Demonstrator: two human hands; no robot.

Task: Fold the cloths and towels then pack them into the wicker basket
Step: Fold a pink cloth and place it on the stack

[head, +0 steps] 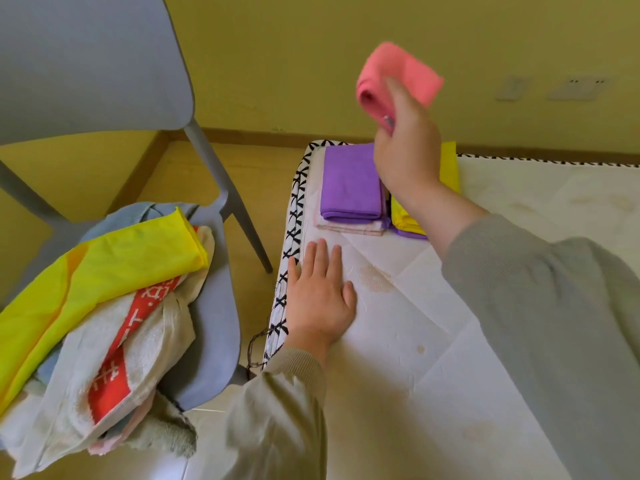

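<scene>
Pink cloth (398, 76), folded small, was up in the air above the mattress (433, 341), pinched by the curled fingers of the right hand (408, 150). We saw the left hand (320, 296) lying flat, fingers straight, on the mattress near its patterned edge. Beyond it lay a folded purple cloth (349, 181), a folded yellow cloth (450, 168) just beside. On the grey chair (214, 306) to the left we noted a heap with a yellow sheet (104, 268) and a white towel (162, 341) banded red.
</scene>
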